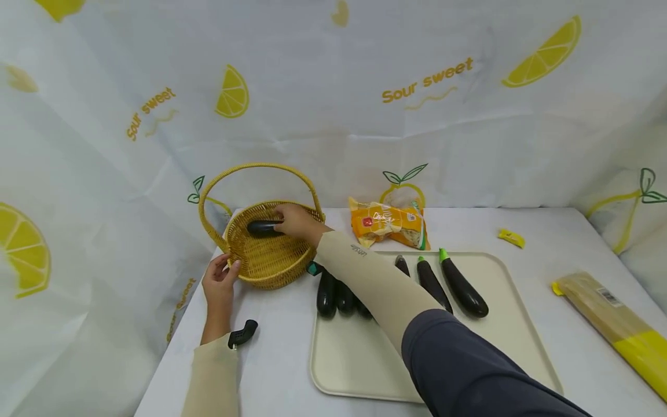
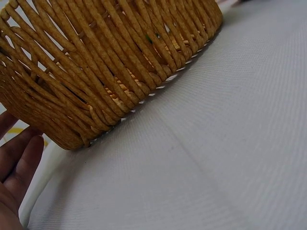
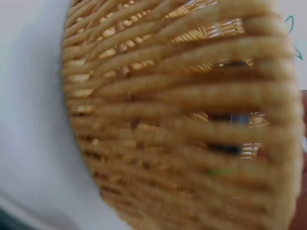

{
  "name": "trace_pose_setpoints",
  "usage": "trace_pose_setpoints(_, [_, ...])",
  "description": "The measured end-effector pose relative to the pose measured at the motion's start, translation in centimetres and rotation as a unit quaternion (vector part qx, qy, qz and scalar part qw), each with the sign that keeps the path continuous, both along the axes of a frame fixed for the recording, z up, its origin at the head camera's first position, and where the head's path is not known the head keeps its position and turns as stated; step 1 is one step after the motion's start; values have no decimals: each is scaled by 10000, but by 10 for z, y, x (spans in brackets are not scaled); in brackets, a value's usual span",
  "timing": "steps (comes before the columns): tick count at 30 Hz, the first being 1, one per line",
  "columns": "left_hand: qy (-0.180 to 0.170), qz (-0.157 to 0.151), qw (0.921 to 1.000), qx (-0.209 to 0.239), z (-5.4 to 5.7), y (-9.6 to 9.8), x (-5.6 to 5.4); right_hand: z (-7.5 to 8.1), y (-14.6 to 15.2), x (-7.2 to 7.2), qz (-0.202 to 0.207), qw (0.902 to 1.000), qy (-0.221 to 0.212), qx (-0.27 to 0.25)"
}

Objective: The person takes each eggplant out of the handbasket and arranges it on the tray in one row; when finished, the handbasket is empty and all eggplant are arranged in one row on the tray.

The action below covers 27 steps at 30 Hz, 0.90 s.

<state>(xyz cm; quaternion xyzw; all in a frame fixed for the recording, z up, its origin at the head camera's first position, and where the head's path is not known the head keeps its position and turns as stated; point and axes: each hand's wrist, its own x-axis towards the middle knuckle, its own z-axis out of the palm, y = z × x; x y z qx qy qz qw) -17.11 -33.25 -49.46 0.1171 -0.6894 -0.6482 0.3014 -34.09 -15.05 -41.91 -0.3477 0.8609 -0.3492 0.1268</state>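
Note:
A yellow-brown wicker basket (image 1: 271, 269) with a tall arched handle stands at the back left of the table. My right hand (image 1: 298, 221) reaches over its rim and holds a dark eggplant (image 1: 262, 229) by one end inside it. In the right wrist view the blurred basket wall (image 3: 192, 100) covers most of that hand. With fairly straight fingers, my left hand (image 1: 221, 285) touches the basket's near left side; its fingertips (image 2: 29, 148) lie against the woven wall in the left wrist view. Several eggplants (image 1: 464, 288) lie on a beige tray (image 1: 365, 365), some partly behind my right sleeve.
An orange and clear food packet (image 1: 388, 223) lies behind the tray. Farther right are a small yellow wrapped piece (image 1: 512, 238) and a long yellow-ended packet (image 1: 607, 318). A white lemon-print sheet (image 1: 312, 116) hangs behind the table.

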Motion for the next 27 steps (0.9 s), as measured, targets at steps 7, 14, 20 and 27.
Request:
trace_pose_setpoints(7, [-46, 44, 10000, -6, -3, 3, 0, -15, -6, -5, 4, 9945, -196, 1025])
trace_pose_setpoints(14, [-176, -3, 9997, -146, -2, -2, -6, -17, -6, -8, 404, 9874, 119, 1523])
trace_pose_setpoints(20, [49, -160, 9997, -158, 14, 8, 1, -11, -2, -8, 444, 9959, -176, 765])
trace_pose_setpoints(27, [61, -165, 9997, -184, 24, 11, 8, 7, -1, -2, -6, 9918, -849, -952])
